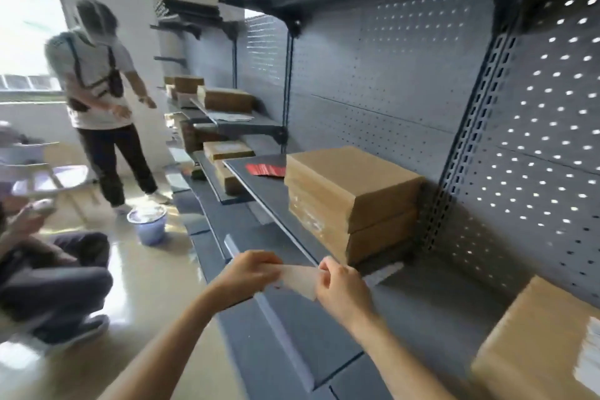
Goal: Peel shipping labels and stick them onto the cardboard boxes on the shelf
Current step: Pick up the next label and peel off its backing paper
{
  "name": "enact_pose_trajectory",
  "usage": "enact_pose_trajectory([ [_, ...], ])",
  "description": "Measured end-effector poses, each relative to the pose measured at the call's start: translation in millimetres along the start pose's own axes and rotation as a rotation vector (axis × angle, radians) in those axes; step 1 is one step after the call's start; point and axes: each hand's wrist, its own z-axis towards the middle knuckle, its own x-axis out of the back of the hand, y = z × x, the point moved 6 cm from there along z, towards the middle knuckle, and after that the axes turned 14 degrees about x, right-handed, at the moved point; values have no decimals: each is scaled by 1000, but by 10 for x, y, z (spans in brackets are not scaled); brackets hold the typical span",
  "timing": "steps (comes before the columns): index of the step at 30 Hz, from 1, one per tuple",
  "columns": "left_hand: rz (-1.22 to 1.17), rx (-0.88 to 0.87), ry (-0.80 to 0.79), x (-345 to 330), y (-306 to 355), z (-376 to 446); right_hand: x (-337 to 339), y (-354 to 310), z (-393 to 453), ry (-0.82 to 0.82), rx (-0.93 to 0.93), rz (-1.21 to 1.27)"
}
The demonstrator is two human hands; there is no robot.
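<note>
Hands, two, bare, meeting just in front of the dark grey metal shelf (276, 201): left hand (250, 279) and right hand (341, 289), each with fingers curled and pinching one end of a single pale rectangular shipping label (298, 279), held flat between them, below the shelf's front edge. On that shelf, toward its right end: two brown cardboard boxes (350, 201), stacked one on the other, against the perforated grey back panel (406, 81). Left of the stack, on the same shelf: one small pile of red cards (266, 169). Below and right of the shelf, at the lower right corner: one more brown cardboard box (532, 354), a white label (589, 357) on its side. Farther left along the shelving: several more brown boxes, blurred, count unclear. Left of the shelf, on the floor: one pale blue plastic bucket (147, 226). Beyond the bucket: one standing person (100, 107) in a light shirt and dark trousers. At the far left edge: one seated person (48, 273), only partly visible.
</note>
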Motion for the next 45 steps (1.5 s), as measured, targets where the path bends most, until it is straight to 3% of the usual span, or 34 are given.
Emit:
enact_pose_trajectory([
  [5, -179, 188, 29, 259, -875, -263, -790, -384, 3, -249, 5, 169],
  [13, -128, 519, -12, 4, -2087, -506, -1911, -281, -307, -494, -262, 414],
  [21, -144, 784, 5, -547, -3111, -667, -2848, -23, -856, -738, -504, 434],
  [25, -181, 881, 43, -757, -3509, -698, -3231, 101, -1033, -781, -605, 392],
  [28, -82, 909, 101, -852, -3778, -648, -3542, 272, -1100, -792, -666, 321],
  [37, -376, 973, 280, -849, -4255, -503, -4393, 571, -1186, -805, -802, 237],
  [45, -464, 962, 334, -782, -4396, -404, -4696, 445, -977, -701, -859, 451],
])
